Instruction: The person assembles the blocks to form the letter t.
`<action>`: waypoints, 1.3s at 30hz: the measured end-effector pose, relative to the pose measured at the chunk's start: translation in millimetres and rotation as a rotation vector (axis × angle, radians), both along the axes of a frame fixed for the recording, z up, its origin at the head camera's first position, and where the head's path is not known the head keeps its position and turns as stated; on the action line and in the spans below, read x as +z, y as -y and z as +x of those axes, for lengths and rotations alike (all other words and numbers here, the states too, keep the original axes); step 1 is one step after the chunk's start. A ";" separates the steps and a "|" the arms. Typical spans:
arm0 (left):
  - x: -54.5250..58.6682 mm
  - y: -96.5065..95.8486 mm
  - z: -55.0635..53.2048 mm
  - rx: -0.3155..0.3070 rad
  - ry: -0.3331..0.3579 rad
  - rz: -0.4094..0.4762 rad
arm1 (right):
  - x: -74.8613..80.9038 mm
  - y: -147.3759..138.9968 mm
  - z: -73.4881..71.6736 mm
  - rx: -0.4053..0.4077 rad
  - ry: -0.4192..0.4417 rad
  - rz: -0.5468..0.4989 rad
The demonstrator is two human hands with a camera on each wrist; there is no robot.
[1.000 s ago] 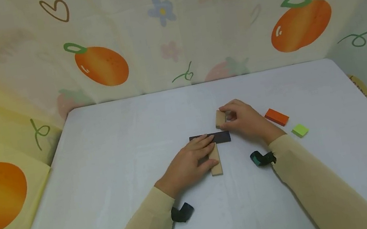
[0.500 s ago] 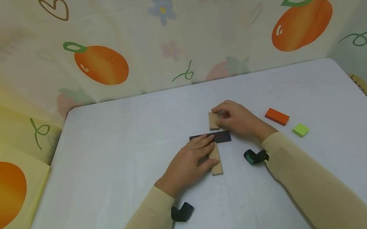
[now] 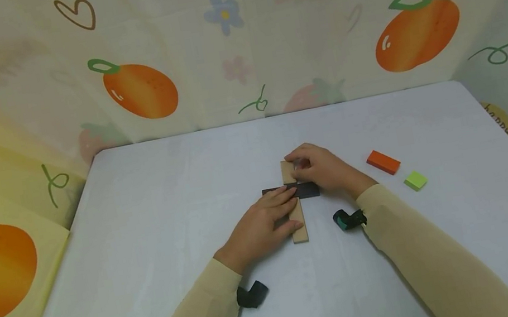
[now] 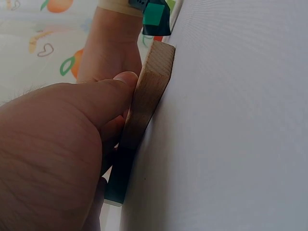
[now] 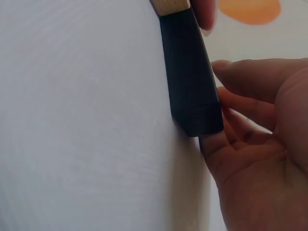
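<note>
A pale cloth (image 3: 199, 77) printed with oranges, hearts and flowers hangs behind and beside your white desk (image 3: 164, 197). Coming in from the left is a beige sleeve, with a black wrist piece (image 3: 252, 294) at its cuff. Your left hand (image 3: 259, 231) has its fingers extended and laid over the dark block (image 3: 309, 189), its thumb resting on the near wooden block (image 3: 297, 212). That dark block lies flat, roughly parallel to the desk's far edge and about midway between the left and right edges. The near wooden block meets it squarely around its middle, pointing away from the far edge. In line with it, on the side toward the far edge, is the far wooden block (image 3: 288, 170), just beside or touching the dark one; you cannot tell which. Your right hand (image 3: 324, 168) pinches this far wooden block between thumb and fingers. Farther right, toward the desk's right edge, an orange block (image 3: 383, 162) lies at a slant, and a light green block (image 3: 415, 181) sits near it, farther from the far edge.
</note>
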State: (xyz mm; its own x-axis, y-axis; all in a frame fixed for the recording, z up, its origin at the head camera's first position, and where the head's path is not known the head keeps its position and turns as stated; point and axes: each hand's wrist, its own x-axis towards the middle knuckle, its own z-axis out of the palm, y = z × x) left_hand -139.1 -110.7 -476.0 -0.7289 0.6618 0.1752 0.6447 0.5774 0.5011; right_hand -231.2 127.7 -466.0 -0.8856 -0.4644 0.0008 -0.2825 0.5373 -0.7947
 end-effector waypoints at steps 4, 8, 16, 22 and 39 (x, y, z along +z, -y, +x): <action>-0.9 0.4 0.1 -0.004 -0.009 0.010 | -0.7 0.6 0.3 0.014 0.000 -0.013; -1.1 0.4 0.1 -0.006 -0.011 0.016 | -0.8 0.6 0.9 0.024 -0.003 -0.021; 0.4 0.5 0.5 -0.008 -0.019 0.014 | 0.8 0.5 2.2 0.040 0.018 -0.039; 0.5 0.5 0.5 -0.007 -0.018 0.012 | 1.2 0.7 2.6 0.038 0.031 -0.042; -0.5 0.3 1.0 -0.010 -0.013 0.025 | 0.3 -2.8 3.8 0.011 0.053 -0.039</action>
State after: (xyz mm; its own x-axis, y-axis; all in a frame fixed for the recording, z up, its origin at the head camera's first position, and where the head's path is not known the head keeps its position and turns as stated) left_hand -138.2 -111.0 -476.5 -0.7201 0.6641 0.2009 0.6565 0.5585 0.5070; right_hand -227.4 130.4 -465.7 -0.8797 -0.4748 -0.0275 -0.2455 0.5028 -0.8288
